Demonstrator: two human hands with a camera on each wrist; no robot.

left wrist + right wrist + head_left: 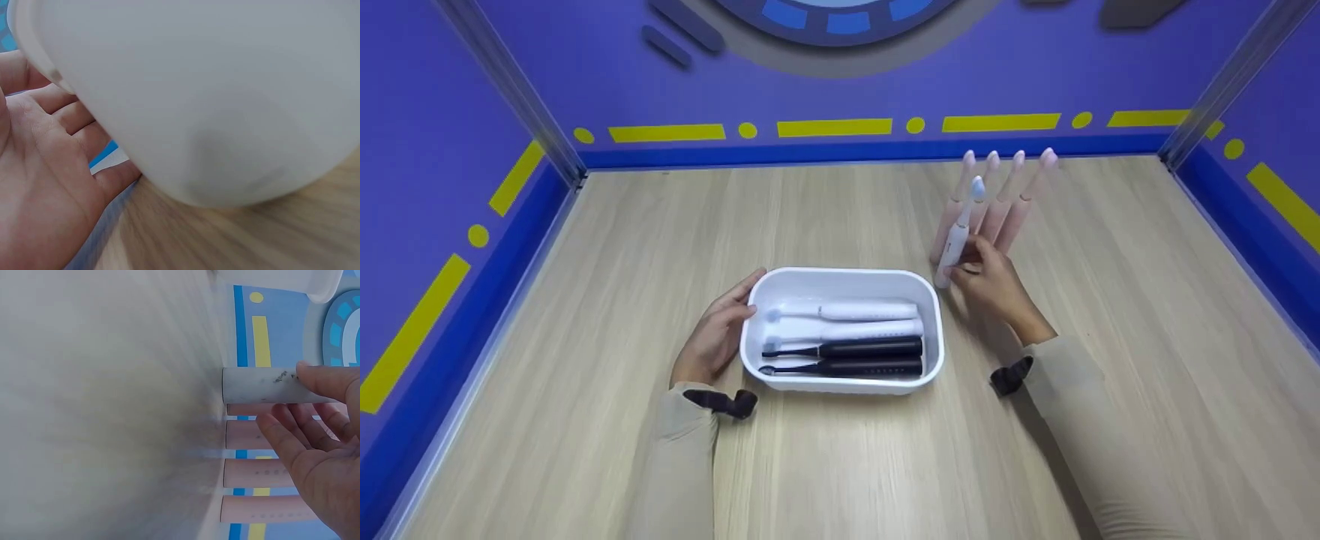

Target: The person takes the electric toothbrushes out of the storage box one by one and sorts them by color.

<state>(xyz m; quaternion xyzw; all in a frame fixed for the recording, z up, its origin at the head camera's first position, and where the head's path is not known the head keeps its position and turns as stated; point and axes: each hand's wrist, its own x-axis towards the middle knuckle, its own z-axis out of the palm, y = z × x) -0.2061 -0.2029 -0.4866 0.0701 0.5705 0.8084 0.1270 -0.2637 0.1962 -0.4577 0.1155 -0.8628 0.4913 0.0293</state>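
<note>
My right hand (988, 279) pinches a white electric toothbrush (955, 247) low on its handle, thumb on one side and fingers on the other. The toothbrush stands nearly upright, its bluish-white bristles on top. Right behind it, several pink electric toothbrushes (1015, 214) stand upright in a row. A white plastic bin (840, 385) is left of that hand, and my left hand (712, 337) grips its left end, thumb at the rim and fingers along the outer wall. Lying side by side in the bin are two white toothbrushes (870, 310) and two black toothbrushes (877, 367).
The wood-grain table (840, 465) is bounded by a purple-blue back wall (840, 97) with yellow markings and by similar side walls. Metal corner posts (514, 90) stand at the back left and back right. Each wrist carries a small black camera (727, 403).
</note>
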